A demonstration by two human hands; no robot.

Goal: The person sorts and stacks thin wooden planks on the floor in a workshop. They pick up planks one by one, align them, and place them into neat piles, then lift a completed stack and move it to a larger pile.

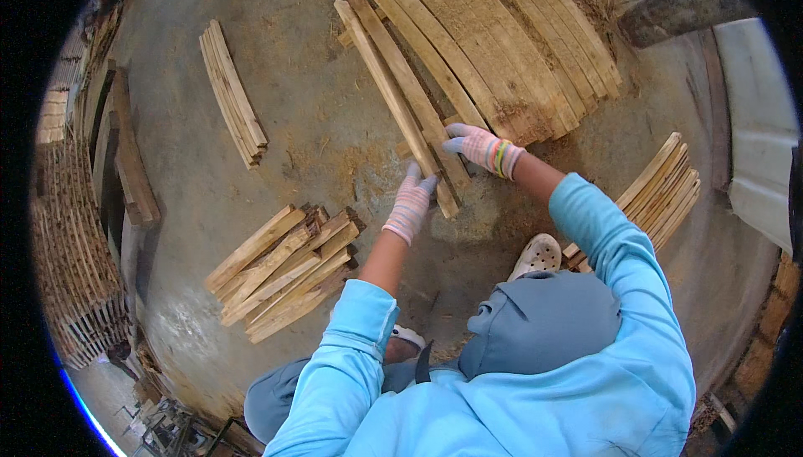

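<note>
The left hand (408,209) pinches a long wood stick (388,93) near its bottom end. The stick slants beside another plank (406,81) — left of the big plank row (510,39). The right hand (487,150) is by that plank — I can't tell if it grips.

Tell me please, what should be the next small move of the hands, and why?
Perhaps the left hand could nudge the leftmost long slat forward: the hand is at its near part, and its near end sticks out past the neighbouring slat.
</note>
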